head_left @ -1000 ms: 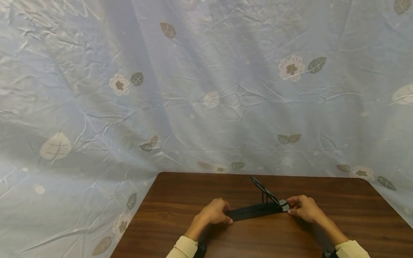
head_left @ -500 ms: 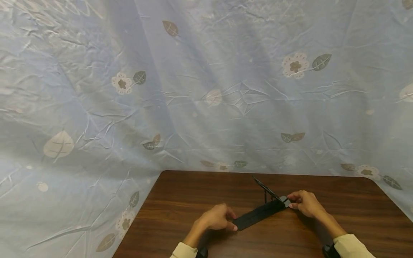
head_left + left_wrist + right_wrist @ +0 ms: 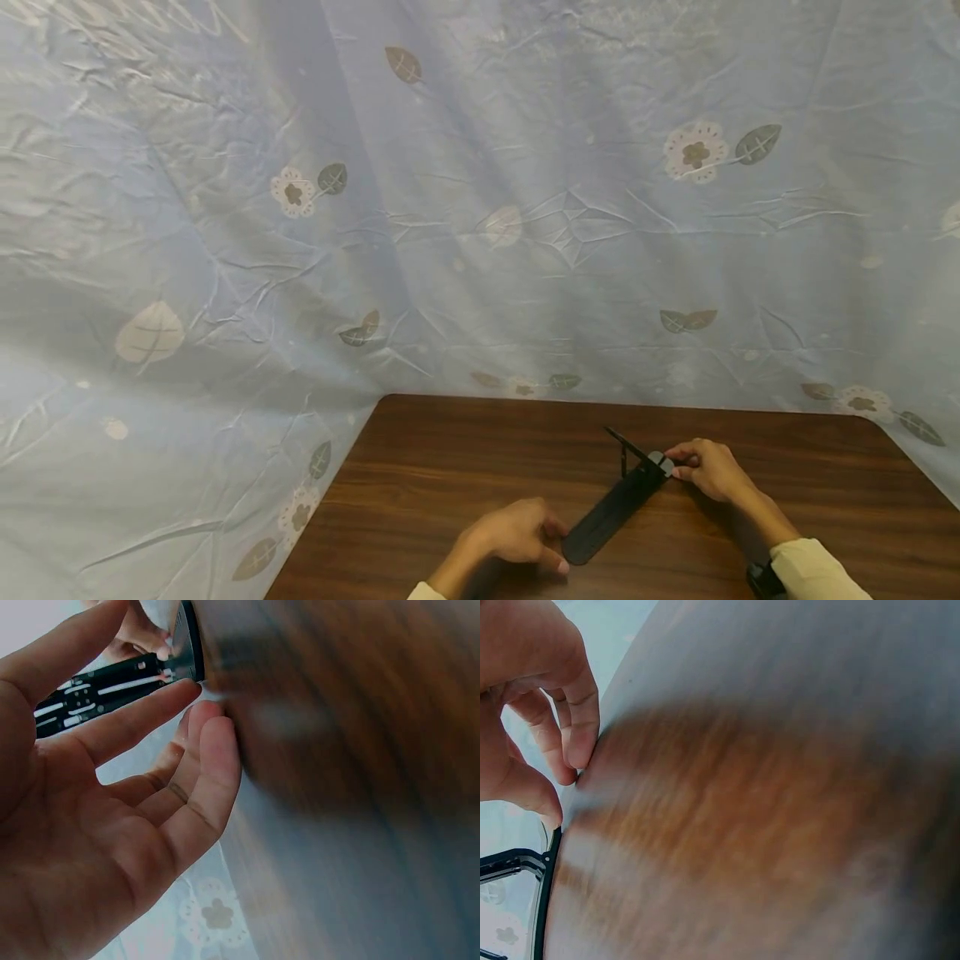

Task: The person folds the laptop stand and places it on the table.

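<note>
A black folding phone stand [image 3: 611, 512] lies slantwise on the brown wooden table [image 3: 450, 467], its thin support plate raised at the far end. My right hand [image 3: 693, 467] pinches that far hinge end between thumb and curled fingers. My left hand [image 3: 551, 550] sits at the stand's near end. In the left wrist view the left hand [image 3: 150, 772] is spread, with one straight fingertip touching the stand [image 3: 97, 690]. The right wrist view shows the right hand [image 3: 540, 712] curled above the table, and the stand's frame [image 3: 510, 862] at the lower left.
A wrinkled pale blue cloth [image 3: 480, 208] printed with flowers and leaves hangs behind the table and drapes past its left and right sides. The table's far edge runs just beyond the stand. Cream sleeves show at the bottom of the head view.
The stand has swung from lying crosswise to slanting, its near end coming toward me. My left hand followed it and opened from a grip to a fingertip touch. My right hand stayed at the hinge.
</note>
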Demonstrator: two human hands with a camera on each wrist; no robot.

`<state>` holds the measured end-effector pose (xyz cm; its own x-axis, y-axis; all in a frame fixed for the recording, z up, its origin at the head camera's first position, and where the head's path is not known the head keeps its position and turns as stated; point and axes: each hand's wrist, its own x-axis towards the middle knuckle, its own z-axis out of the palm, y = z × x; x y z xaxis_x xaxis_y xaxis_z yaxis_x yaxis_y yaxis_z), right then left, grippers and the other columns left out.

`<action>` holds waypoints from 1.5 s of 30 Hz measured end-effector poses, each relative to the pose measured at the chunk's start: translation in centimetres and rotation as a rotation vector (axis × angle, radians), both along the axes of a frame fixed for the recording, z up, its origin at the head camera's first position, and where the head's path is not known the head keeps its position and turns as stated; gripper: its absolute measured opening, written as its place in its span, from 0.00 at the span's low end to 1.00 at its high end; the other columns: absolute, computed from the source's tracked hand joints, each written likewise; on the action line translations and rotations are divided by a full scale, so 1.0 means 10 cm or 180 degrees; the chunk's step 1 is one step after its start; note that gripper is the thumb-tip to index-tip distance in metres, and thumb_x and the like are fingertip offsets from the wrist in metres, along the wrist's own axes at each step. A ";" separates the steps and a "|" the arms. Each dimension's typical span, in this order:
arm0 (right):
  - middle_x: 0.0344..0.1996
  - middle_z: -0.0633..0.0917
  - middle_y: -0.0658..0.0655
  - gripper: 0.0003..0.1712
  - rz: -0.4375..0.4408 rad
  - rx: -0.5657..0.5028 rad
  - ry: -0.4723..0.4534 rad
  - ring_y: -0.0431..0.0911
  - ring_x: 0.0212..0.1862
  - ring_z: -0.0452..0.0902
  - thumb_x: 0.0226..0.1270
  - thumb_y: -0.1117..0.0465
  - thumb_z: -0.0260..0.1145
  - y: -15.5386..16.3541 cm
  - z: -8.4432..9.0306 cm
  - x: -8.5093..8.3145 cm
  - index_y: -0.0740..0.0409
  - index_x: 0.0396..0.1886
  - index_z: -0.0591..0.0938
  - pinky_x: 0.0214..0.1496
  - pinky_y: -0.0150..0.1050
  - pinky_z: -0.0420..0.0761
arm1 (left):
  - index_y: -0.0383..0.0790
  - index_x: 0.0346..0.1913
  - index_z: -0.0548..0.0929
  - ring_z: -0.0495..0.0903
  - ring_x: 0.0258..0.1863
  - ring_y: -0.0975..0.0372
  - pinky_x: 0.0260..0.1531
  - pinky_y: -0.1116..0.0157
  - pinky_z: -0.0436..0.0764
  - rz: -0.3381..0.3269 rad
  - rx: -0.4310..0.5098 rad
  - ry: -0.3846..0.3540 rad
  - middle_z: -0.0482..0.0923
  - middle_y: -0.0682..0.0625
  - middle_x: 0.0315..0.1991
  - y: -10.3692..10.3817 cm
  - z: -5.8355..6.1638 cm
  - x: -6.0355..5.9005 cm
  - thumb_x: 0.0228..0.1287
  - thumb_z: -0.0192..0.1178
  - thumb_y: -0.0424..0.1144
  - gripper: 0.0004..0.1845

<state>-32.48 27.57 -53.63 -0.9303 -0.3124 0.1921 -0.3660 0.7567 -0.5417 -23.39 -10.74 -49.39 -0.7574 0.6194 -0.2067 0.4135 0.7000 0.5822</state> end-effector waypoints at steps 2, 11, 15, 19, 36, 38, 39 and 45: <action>0.48 0.90 0.65 0.14 -0.0021 0.0005 0.0001 0.55 0.45 0.89 0.67 0.67 0.76 0.00 0.00 0.00 0.62 0.51 0.91 0.47 0.55 0.90 | 0.43 0.60 0.89 0.85 0.57 0.66 0.60 0.68 0.84 -0.0071 -0.0033 0.0041 0.91 0.55 0.54 0.02 0.00 0.01 0.63 0.79 0.47 0.25; 0.51 0.91 0.65 0.14 -0.0072 -0.0130 -0.0163 0.61 0.51 0.89 0.74 0.65 0.71 -0.01 0.04 0.08 0.63 0.56 0.88 0.54 0.61 0.88 | 0.37 0.61 0.88 0.86 0.47 0.70 0.50 0.72 0.85 -0.0157 0.0352 -0.0152 0.91 0.51 0.55 0.02 0.01 -0.03 0.70 0.74 0.46 0.23; 0.59 0.88 0.68 0.18 -0.0149 -0.0278 -0.0355 0.62 0.53 0.88 0.78 0.61 0.68 -0.04 0.08 0.16 0.64 0.62 0.86 0.53 0.58 0.88 | 0.34 0.66 0.83 0.87 0.47 0.69 0.48 0.72 0.86 0.0008 0.0677 -0.0296 0.89 0.45 0.58 0.02 0.02 -0.05 0.72 0.71 0.45 0.26; 0.65 0.84 0.74 0.24 -0.0141 -0.0588 -0.0643 0.53 0.41 0.88 0.80 0.60 0.66 -0.06 0.12 0.26 0.68 0.69 0.80 0.37 0.41 0.87 | 0.35 0.70 0.80 0.88 0.53 0.64 0.53 0.68 0.88 0.0089 0.0727 -0.0256 0.87 0.44 0.63 0.04 0.00 -0.06 0.75 0.69 0.47 0.29; 0.74 0.70 0.82 0.34 0.0039 -0.1105 -0.1094 0.74 0.73 0.72 0.84 0.63 0.60 -0.07 0.12 0.38 0.77 0.79 0.64 0.68 0.55 0.85 | 0.39 0.75 0.77 0.89 0.56 0.61 0.56 0.65 0.88 0.0173 0.0647 -0.0347 0.86 0.46 0.65 0.20 -0.01 -0.03 0.73 0.70 0.49 0.33; 0.74 0.70 0.82 0.33 0.0086 -0.1169 -0.1101 0.74 0.74 0.71 0.84 0.64 0.59 -0.05 0.11 0.36 0.78 0.79 0.63 0.67 0.52 0.86 | 0.39 0.75 0.77 0.89 0.56 0.60 0.55 0.66 0.88 0.0191 0.0656 -0.0346 0.87 0.46 0.65 0.22 -0.01 -0.03 0.72 0.72 0.48 0.33; 0.74 0.70 0.82 0.33 0.0103 -0.1195 -0.1097 0.74 0.74 0.71 0.84 0.64 0.59 -0.03 0.11 0.34 0.78 0.79 0.63 0.66 0.51 0.86 | 0.40 0.75 0.77 0.89 0.56 0.60 0.55 0.67 0.88 0.0202 0.0653 -0.0340 0.87 0.47 0.64 0.23 -0.01 -0.02 0.71 0.72 0.47 0.33; 0.76 0.66 0.83 0.32 0.0159 -0.1446 -0.1290 0.75 0.77 0.66 0.83 0.70 0.54 -0.02 0.09 0.28 0.79 0.80 0.60 0.68 0.48 0.85 | 0.43 0.73 0.79 0.89 0.51 0.66 0.51 0.70 0.86 0.0167 0.0692 -0.0409 0.88 0.49 0.61 0.26 0.00 0.01 0.68 0.75 0.47 0.33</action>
